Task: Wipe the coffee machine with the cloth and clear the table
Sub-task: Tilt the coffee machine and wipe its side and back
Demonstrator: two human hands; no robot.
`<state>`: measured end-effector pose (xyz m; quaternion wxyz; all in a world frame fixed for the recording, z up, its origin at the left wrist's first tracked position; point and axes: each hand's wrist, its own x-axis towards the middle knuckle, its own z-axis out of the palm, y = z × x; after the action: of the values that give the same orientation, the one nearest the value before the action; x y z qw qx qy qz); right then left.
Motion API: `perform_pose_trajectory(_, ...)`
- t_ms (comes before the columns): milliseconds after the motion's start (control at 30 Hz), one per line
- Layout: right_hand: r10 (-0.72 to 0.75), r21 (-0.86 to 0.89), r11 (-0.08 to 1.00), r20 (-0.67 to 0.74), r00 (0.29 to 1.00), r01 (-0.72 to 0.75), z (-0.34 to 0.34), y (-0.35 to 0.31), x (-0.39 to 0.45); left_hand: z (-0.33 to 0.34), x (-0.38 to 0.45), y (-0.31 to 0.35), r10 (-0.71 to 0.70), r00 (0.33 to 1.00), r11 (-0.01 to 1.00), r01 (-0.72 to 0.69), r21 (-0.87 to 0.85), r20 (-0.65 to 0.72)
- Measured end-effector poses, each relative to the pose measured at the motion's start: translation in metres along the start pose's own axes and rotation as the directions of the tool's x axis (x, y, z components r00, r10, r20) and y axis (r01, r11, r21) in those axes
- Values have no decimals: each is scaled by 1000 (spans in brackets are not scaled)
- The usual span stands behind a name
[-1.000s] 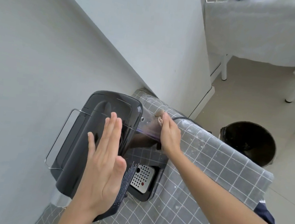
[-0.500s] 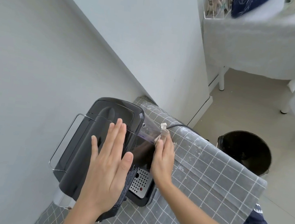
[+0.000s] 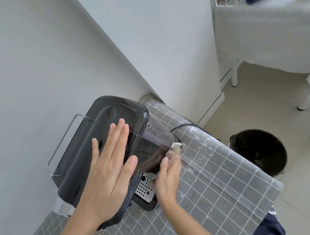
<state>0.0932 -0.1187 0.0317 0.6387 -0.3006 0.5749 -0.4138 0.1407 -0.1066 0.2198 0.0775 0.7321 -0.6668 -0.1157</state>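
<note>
Your left hand (image 3: 110,172) lies flat and open on the black lid of the coffee machine (image 3: 96,149), gripping nothing; judging by the pose, it is there to brace the machine while you rub its side. Your right hand (image 3: 167,176) is closed around the cloth (image 3: 175,148), pressing it against the glossy right flank at frame centre, just above the perforated drip tray (image 3: 145,186). The machine stands at the left end of the table (image 3: 220,182), against the wall (image 3: 40,65) on the left of the frame, so you have little room on that side; the free space is to the right, over the checked tablecloth. A power cord (image 3: 183,126) runs off the table's far edge, and a dark bin (image 3: 258,150) sits on the floor at right, so watch the cord when sweeping upward.
</note>
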Motion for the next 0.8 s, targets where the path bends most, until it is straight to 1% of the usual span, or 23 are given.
perform_pose_trajectory(33,-72,15,997,20,997,71,5,-11,-21,0,0,0,0,1000,1000,0,8,4)
perform_pose_trajectory(100,-273,47,962,70,959,270,11,-44,-43,0,0,-1,3,1000,1000,-3,6,5)
perform_pose_trajectory(133,-341,44,940,75,937,338,13,-58,-36,-1,0,-1,5,1000,1000,-5,9,7)
perform_pose_trajectory(167,-371,27,929,65,926,370,13,-67,-20,-1,0,-1,6,1000,1000,-6,17,9)
perform_pose_trajectory(200,-361,17,933,45,932,360,11,-71,0,-1,0,0,4,1000,1000,-5,23,10)
perform_pose_trajectory(233,-313,12,950,25,949,313,8,-67,22,-1,0,0,1,1000,1000,-1,25,8)
perform_pose_trajectory(300,-166,-14,986,-2,986,166,3,-44,54,-1,0,0,-2,1000,1000,2,27,3)
perform_pose_trajectory(367,-38,-52,998,-24,999,37,0,-17,51,0,0,0,4,1000,999,-4,37,2)
perform_pose_trajectory(400,-18,-50,999,-23,1000,16,0,-8,37,1,1,-1,7,1000,999,-7,39,0)
perform_pose_trajectory(433,-35,-34,999,-13,999,35,1,-6,18,1,1,-2,6,1000,999,-6,39,-4)
perform_pose_trajectory(467,-97,-17,995,4,995,97,4,-9,-3,1,1,-2,4,1000,999,-4,39,-5)
perform_pose_trajectory(500,-194,1,981,32,981,194,6,-19,-23,1,1,-2,5,1000,999,-5,40,-3)
perform_pose_trajectory(567,-389,29,921,90,917,388,10,-47,-44,1,0,-3,10,1000,999,-10,34,-4)
perform_pose_trajectory(600,-432,32,902,101,896,431,12,-61,-38,1,0,-3,8,1000,1000,-8,31,-4)
perform_pose_trajectory(633,-433,19,901,92,897,433,12,-70,-23,1,1,-2,4,1000,1000,-4,31,-2)
perform_pose_trajectory(667,-399,2,916,83,913,401,10,-78,-5,0,2,-2,0,1000,1000,0,31,1)
perform_pose_trajectory(733,-282,-25,958,66,957,284,4,-72,36,0,3,-1,-5,1000,1000,6,22,-2)
perform_pose_trajectory(800,-148,-31,988,55,988,149,-3,-48,52,1,3,0,-1,1000,1000,1,10,-4)
